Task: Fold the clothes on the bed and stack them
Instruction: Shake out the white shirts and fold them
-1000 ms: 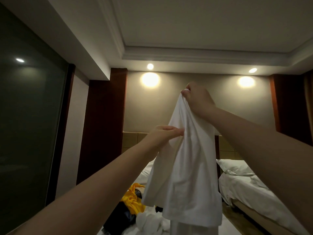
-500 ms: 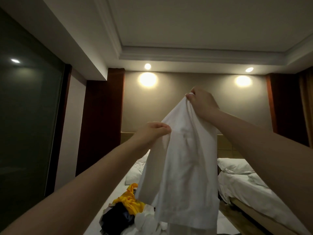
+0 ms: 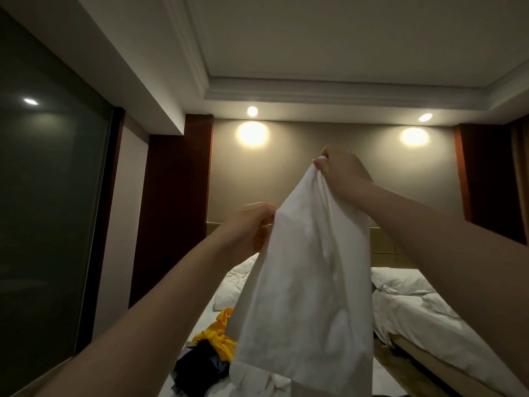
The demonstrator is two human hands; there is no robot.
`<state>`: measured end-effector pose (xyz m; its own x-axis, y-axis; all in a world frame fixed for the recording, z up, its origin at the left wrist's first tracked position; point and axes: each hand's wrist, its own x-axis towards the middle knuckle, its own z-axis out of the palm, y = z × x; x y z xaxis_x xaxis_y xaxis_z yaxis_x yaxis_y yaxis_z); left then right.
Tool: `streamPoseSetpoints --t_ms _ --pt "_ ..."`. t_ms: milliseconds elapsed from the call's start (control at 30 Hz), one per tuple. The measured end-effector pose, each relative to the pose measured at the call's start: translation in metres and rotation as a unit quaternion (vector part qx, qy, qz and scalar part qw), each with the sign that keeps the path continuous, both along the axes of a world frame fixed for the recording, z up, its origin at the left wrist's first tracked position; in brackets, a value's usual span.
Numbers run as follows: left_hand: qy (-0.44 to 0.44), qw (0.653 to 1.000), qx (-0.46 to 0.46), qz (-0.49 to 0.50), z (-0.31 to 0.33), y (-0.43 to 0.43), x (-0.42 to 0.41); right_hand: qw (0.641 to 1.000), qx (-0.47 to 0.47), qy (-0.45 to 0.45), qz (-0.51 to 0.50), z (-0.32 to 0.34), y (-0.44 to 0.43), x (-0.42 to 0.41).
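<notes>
In the head view, the white garment [image 3: 309,282] hangs in the air above the bed [image 3: 204,319]; the right hand [image 3: 340,170] pinches its top corner, and the left hand [image 3: 249,227], a little blurred, seems to grip its left edge lower down; the cloth looks light, soft and limp, so I judge that two top corners are the best hold; a yellow garment [image 3: 217,336] and a dark garment [image 3: 200,365] lie below.

Quick count: one left hand [image 3: 249,224], one right hand [image 3: 343,170], one white fabric garment [image 3: 303,282], one crumpled yellow garment [image 3: 217,336], one dark navy garment [image 3: 200,365], two white-sheeted beds [image 3: 237,279] [image 3: 423,316], two round ceiling spotlights [image 3: 252,111] [image 3: 425,117].
</notes>
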<state>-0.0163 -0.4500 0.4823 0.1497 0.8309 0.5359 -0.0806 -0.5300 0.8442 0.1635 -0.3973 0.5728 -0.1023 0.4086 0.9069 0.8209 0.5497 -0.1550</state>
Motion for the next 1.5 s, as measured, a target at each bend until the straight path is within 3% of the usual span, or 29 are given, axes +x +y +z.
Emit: streamPoseSetpoints --t_ms 67,133,233,300,433,667,800,1033,1300,1433,1500 --pt "0.038 0.990 0.041 0.127 -0.006 0.004 0.003 1.000 -0.004 0.007 0.004 -0.002 -0.001 -0.001" --pt "0.105 0.957 0.111 0.248 -0.016 0.008 0.007 1.000 -0.005 0.004 0.007 -0.004 -0.001 -0.002" --pt "0.099 0.936 0.179 0.286 -0.031 0.013 0.011 1.000 0.001 -0.014 -0.001 -0.003 -0.001 -0.003" --pt "0.062 0.939 0.201 0.271 -0.033 0.012 0.012 1.000 0.002 -0.018 -0.006 -0.001 -0.002 -0.002" --pt "-0.002 0.974 0.177 0.139 -0.031 0.010 0.008 1.000 0.002 -0.019 -0.013 0.000 0.001 0.002" --pt "0.076 0.993 0.087 0.020 -0.024 0.020 -0.017 0.999 -0.029 0.013 -0.008 -0.002 0.003 0.008" --pt "0.237 0.970 0.011 0.057 -0.035 0.029 -0.021 0.998 -0.044 0.030 0.014 -0.004 0.006 0.006" --pt "0.147 0.989 -0.022 0.016 -0.055 0.046 -0.021 0.998 -0.058 0.028 0.023 -0.010 0.014 0.009" --pt "0.155 0.980 -0.110 -0.066 -0.060 0.044 -0.010 0.997 -0.054 0.049 0.004 -0.009 0.009 0.014" --pt "0.216 0.970 -0.114 0.008 -0.070 0.054 -0.017 0.998 -0.047 0.048 0.003 -0.011 0.010 0.024" --pt "0.216 0.967 -0.108 0.081 -0.076 0.064 -0.027 0.991 -0.111 0.038 0.057 -0.014 0.009 0.030"
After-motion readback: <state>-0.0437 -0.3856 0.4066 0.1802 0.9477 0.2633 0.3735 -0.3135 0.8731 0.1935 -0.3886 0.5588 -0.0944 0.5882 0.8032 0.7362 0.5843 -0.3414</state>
